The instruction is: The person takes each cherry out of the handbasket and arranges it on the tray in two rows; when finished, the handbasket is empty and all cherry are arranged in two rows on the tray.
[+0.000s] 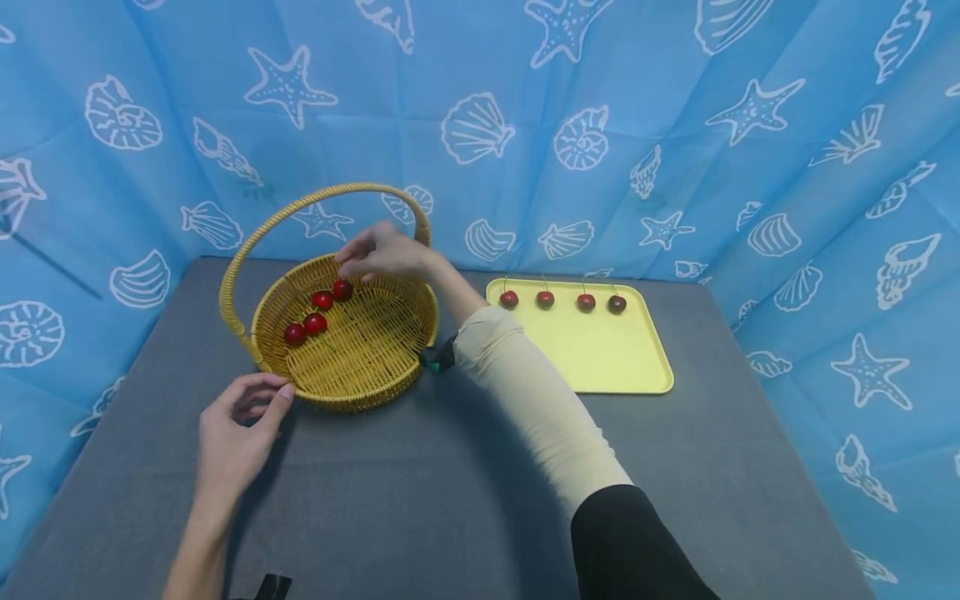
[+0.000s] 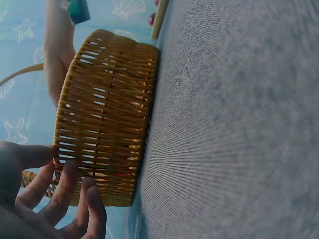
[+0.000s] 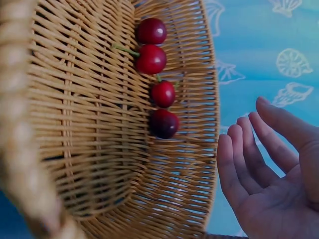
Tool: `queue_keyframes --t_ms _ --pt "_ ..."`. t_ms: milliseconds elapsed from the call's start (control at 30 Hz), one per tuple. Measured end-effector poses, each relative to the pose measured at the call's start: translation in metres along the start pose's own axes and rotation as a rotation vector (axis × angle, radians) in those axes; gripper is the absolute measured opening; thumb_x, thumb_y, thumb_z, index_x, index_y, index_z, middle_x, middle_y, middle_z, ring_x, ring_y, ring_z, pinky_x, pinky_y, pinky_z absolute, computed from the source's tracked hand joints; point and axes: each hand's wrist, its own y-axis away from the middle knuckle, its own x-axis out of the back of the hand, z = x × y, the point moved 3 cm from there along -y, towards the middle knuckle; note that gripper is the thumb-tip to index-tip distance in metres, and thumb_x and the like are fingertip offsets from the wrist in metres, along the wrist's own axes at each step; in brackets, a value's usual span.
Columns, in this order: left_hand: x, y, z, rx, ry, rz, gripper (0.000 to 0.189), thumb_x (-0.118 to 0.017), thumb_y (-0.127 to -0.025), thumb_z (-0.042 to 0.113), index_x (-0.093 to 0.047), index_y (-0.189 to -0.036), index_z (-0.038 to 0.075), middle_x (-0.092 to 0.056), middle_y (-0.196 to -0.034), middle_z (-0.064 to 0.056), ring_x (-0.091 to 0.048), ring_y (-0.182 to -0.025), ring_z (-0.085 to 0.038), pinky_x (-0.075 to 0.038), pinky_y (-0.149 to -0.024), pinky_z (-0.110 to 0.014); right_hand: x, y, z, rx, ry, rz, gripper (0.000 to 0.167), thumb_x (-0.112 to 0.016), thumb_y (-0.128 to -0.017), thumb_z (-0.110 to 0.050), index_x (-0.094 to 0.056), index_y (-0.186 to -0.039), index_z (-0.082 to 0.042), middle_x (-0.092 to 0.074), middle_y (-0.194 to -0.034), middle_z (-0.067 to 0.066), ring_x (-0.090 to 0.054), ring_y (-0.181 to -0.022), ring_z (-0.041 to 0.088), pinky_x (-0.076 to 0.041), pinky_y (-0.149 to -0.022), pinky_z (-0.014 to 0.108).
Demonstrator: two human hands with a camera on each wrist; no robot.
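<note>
A round wicker basket with an arched handle stands on the table's left half. Several dark red cherries lie in a row inside it, along the left side; in the right wrist view one cherry shows a green stem. My left hand pinches the near left rim between thumb and fingers, the fingers against the outer weave. Beneath the handle, my right hand hovers over the far part of the basket. Its fingers are loosely bent and hold nothing in the right wrist view.
To the right of the basket is a yellow rectangular tray, with several stemmed cherries lined up along its far edge. A grey cloth covers the table. Behind and beside it hangs a blue curtain with white shells and starfish.
</note>
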Motion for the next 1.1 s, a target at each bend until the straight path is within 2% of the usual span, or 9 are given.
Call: queue_keyframes --t_ms 167,433,667,833,1100 --pt "0.0 0.0 0.0 -0.007 0.01 0.003 0.023 -0.077 -0.103 0.024 -0.074 -0.12 0.01 -0.067 -0.094 0.029 -0.066 -0.082 0.007 -0.055 -0.061 -0.014 -0.008 -0.011 0.007 -0.094 -0.047 -0.005 0.037 -0.071 -0.105 -0.009 -0.066 -0.138 0.008 -0.071 -0.137 0.026 -0.072 -0.124 0.039 -0.06 -0.109 0.05" --pt "-0.001 0.0 0.0 -0.031 0.036 0.003 0.023 -0.077 -0.102 0.02 -0.074 -0.12 0.007 -0.068 -0.094 0.028 -0.067 -0.081 0.006 -0.054 -0.061 -0.013 -0.02 -0.017 0.02 -0.255 -0.178 -0.005 0.042 -0.071 -0.105 -0.007 -0.062 -0.144 0.004 -0.062 -0.151 0.024 -0.066 -0.133 0.046 -0.055 -0.116 0.054" --pt "-0.001 -0.001 0.002 -0.028 0.023 0.013 0.022 -0.078 -0.102 0.021 -0.075 -0.12 0.008 -0.067 -0.095 0.028 -0.066 -0.084 0.009 -0.054 -0.064 -0.011 -0.027 -0.018 0.025 -0.277 -0.094 -0.085 0.05 -0.067 -0.108 -0.011 -0.055 -0.156 -0.005 -0.055 -0.162 0.019 -0.064 -0.139 0.04 -0.057 -0.115 0.047" --pt "-0.001 -0.001 0.001 -0.015 0.014 0.008 0.022 -0.077 -0.102 0.021 -0.074 -0.12 0.008 -0.067 -0.095 0.028 -0.066 -0.083 0.007 -0.055 -0.061 -0.013 -0.033 -0.016 0.025 -0.284 -0.044 -0.16 0.053 -0.061 -0.11 -0.007 -0.048 -0.161 -0.005 -0.05 -0.165 0.019 -0.06 -0.143 0.036 -0.054 -0.119 0.045" --pt "0.0 0.0 0.001 0.004 0.013 -0.003 0.023 -0.077 -0.103 0.023 -0.073 -0.12 0.009 -0.068 -0.095 0.027 -0.067 -0.081 0.004 -0.056 -0.059 -0.016 -0.04 -0.013 0.023 -0.341 -0.049 -0.23 0.06 -0.059 -0.108 0.002 -0.043 -0.166 -0.008 -0.038 -0.175 0.012 -0.051 -0.153 0.029 -0.05 -0.124 0.043"
